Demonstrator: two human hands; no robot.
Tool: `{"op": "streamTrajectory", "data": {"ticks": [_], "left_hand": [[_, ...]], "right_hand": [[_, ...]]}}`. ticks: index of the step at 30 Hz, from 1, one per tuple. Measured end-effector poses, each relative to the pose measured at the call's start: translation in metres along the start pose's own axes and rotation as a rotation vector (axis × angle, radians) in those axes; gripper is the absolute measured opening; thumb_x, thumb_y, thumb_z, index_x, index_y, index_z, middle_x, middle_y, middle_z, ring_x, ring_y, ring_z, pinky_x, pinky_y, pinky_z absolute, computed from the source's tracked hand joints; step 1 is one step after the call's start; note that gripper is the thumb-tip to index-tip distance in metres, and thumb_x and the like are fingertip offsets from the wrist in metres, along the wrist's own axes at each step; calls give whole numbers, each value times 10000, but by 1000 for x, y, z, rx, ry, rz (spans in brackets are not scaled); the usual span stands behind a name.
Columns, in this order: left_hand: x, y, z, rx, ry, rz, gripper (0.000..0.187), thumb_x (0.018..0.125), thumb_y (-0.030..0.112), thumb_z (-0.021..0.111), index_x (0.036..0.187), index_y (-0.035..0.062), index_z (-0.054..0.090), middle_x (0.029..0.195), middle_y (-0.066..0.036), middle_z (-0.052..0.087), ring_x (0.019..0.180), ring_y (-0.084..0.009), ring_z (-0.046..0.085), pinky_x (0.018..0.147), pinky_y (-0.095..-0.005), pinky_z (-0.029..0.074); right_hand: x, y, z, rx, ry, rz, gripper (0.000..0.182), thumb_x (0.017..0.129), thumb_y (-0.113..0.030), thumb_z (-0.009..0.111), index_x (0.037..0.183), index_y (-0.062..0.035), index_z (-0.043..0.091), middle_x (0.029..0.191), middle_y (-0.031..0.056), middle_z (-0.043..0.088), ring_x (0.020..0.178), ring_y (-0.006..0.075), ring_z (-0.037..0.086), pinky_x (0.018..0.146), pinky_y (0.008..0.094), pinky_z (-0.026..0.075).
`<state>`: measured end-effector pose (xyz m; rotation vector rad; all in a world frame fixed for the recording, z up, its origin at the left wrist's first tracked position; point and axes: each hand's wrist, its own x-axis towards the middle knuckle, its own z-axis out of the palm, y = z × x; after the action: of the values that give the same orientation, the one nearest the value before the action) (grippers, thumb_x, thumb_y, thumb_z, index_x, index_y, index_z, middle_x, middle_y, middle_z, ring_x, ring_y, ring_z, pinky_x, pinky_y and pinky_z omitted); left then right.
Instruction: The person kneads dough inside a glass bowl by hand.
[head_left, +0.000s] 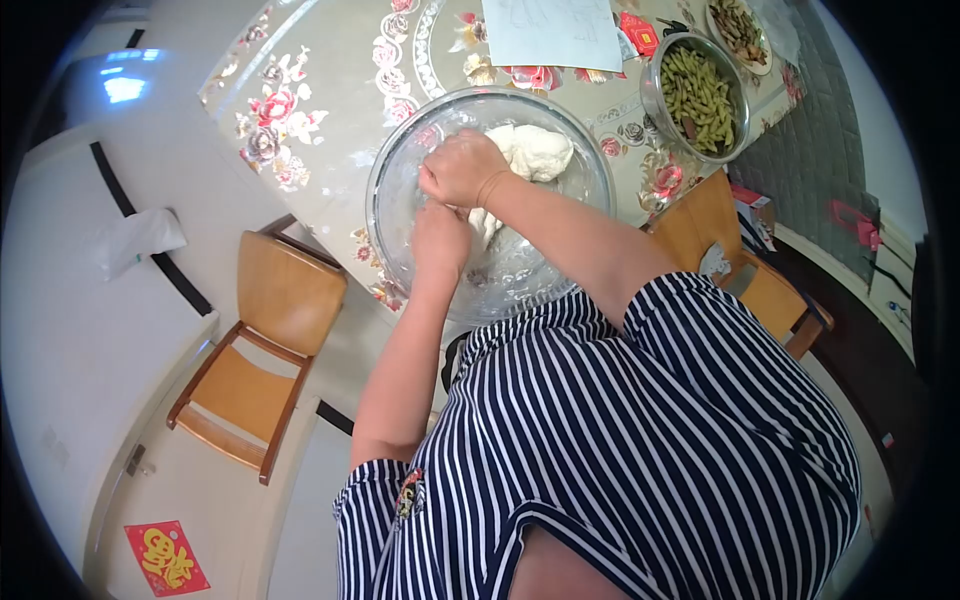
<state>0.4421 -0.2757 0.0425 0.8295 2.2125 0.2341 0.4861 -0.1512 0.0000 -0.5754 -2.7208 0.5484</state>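
Head view, looking down. Clock read from the centre of a large, round, see-through bowl (395,200), with 12 toward the top. Set on a beige tablecloth (340,60) printed with red, pink and grey flowers.

In the bowl: a soft white lump of dough (543,153), bulkiest between 1 and 2 o'clock, with more showing below the right wrist, close to the middle.

Right hand (465,168) at 11 o'clock, inside the bowl, just beside the dough — narrow, closed into a fist. Left hand (440,240) at 8 o'clock, close below the right, also narrow and curled in, next to the lower part of the dough. Cannot tell whether any dough is pinched inside either fist. Bare forearms out of a navy-and-white striped short-sleeved top (620,430), toward 5 o'clock.

Further out on the table: white sheet of paper (553,35) between 12 and 1; small red packet (638,35) at 1; silver-coloured metal bowl (655,108) of green pods (700,95) at 2; beyond it, a pale plate (768,60) of brownish food, too small to identify.

Off the table: brown wooden chair (290,290) at 8 — second wooden chair (700,225) between 3 and 4, partly hidden.
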Motion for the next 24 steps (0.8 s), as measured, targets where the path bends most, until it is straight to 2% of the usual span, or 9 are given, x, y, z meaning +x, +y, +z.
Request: {"op": "streamTrajectory", "data": {"ticks": [2,3,6,9,12,16,18,21,24], "left_hand": [[3,-3,2,14,47,-1,533,1025,445,591,1124,-77,635,1054,-328,704,958,-493,681,837,-541,532],[4,-13,13,-60,-7,-61,541,1033,444,577,1135,-84,639,1046,-298,719,956,-473,697,835,-527,536],[-7,-19,29,-420,-213,-251,557,1042,428,557,1191,-104,630,1054,-225,742,961,-419,719,840,-510,541],[-26,-13,28,-898,-417,-402,554,1025,359,601,1296,-124,587,1149,-139,714,1080,-306,685,915,-485,529],[-36,14,3,-20,273,139,776,868,321,807,1403,-122,461,1382,-307,540,1320,-409,529,1123,-457,429],[30,58,-22,58,202,559,808,788,260,858,1445,-3,470,1381,-264,557,1298,-455,531,1101,-490,452],[65,71,-4,152,-12,741,765,731,248,888,1391,109,527,1317,-216,590,1233,-444,563,1041,-495,493],[76,89,-4,406,17,755,683,718,229,891,1305,153,552,1215,-172,610,1146,-404,598,979,-480,526],[51,78,-16,180,107,722,488,734,130,853,1154,108,606,1102,-150,618,1054,-388,603,902,-477,530]], "right_hand": [[9,-4,-10,-65,-384,141,271,894,-311,596,772,-139,767,769,61,715,826,264,693,861,415,515],[8,-6,-14,-61,-365,143,271,894,-311,596,772,-139,767,769,61,715,826,264,693,861,415,515],[-14,-13,-52,297,19,-14,183,879,-206,670,974,-69,746,1143,110,716,1155,279,616,977,453,500],[-40,-24,-102,481,194,82,180,905,-171,678,1037,-70,746,1121,102,717,1149,290,624,1023,443,488],[-72,-13,-130,596,201,418,177,950,-136,645,1076,-58,743,1113,96,717,1106,262,651,986,394,507],[-85,-1,-153,799,234,597,198,1015,-112,582,1126,-26,722,1099,92,716,992,177,673,889,302,524],[-79,0,-160,816,248,600,195,1006,-137,592,1103,-27,721,1096,118,718,987,230,685,879,334,535],[-72,4,-158,849,253,603,218,1004,-184,606,1089,-16,715,1102,151,718,995,294,693,883,375,543],[-65,15,-147,680,350,465,272,1032,-222,575,1099,2,713,1108,164,715,1031,313,681,926,392,526]]}}
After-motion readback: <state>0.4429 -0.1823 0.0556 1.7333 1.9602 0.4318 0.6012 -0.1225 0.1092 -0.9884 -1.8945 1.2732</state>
